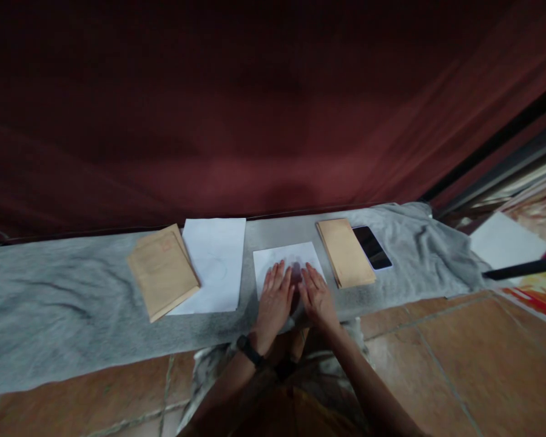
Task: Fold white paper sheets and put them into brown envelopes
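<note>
A white sheet of paper [266, 256], which looks folded, lies on the grey cloth in front of me. My left hand [275, 300] rests flat on its left part with the fingers stretched forward. On the right part, my right hand [317, 296] presses down with its fingers extended. Both hands partly cover the sheet's near edge. Left of it lie larger white sheets [216, 261], overlapped by a pile of brown envelopes [164, 273]. To the right sits a stack of brown envelopes [346, 252], close beside a dark-screened phone [373, 247].
Grey cloth [64, 309] covers the long, narrow surface. A dark red curtain [255, 121] hangs right behind it. At the right are a white sheet [507, 240], a black bar [528, 267] and a colourful printed item [543, 297]. Tiled floor [491, 346] lies below.
</note>
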Motion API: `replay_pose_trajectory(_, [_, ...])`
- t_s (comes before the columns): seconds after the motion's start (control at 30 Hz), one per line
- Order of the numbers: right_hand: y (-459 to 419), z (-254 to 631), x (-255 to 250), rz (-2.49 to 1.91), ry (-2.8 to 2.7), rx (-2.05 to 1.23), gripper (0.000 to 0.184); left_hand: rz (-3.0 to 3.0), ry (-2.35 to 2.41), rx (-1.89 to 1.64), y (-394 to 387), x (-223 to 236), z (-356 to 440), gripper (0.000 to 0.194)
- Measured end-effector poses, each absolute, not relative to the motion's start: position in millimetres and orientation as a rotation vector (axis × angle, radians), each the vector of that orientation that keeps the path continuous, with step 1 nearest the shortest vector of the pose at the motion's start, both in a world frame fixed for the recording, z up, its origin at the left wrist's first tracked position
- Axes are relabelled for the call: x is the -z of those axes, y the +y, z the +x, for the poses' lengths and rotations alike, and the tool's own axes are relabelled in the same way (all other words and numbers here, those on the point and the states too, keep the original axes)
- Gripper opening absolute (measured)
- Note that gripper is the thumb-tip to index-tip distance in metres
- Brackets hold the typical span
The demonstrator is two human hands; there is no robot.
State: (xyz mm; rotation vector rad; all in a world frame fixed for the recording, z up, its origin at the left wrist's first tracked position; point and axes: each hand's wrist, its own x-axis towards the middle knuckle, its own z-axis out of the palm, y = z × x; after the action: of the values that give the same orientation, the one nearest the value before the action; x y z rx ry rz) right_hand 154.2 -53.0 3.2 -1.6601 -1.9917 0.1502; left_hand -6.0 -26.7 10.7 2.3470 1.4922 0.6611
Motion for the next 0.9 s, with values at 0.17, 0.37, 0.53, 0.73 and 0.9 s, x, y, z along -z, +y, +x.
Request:
replay_pose_trajectory(0.17, [-55,135,-4,-1.593,-2.191,-0.247,0.054,2.397,1.544,-0.438,-41,-1,5,0.062])
replay_pose_trajectory(0.37, [-58,141,5,-1.718,-2.169,-0.086,0.055,2.456,1.615,-0.391,-42,-7,-10,0.061])
replay_pose_trajectory(0.53, [-62,154,8,-1.794,-2.132,0.104,0.058,2.469,1.761,-0.387,-47,-8,-18,0.058])
replay_pose_trajectory(0.73, [-69,170,12,-1.817,-2.084,0.209,0.063,2.474,1.867,-0.409,-51,-7,-26,0.058])
replay_pose_trajectory(0.9, [-70,172,14,-1.830,-2.062,0.233,0.066,2.436,1.935,-0.431,-44,-14,-14,0.056])
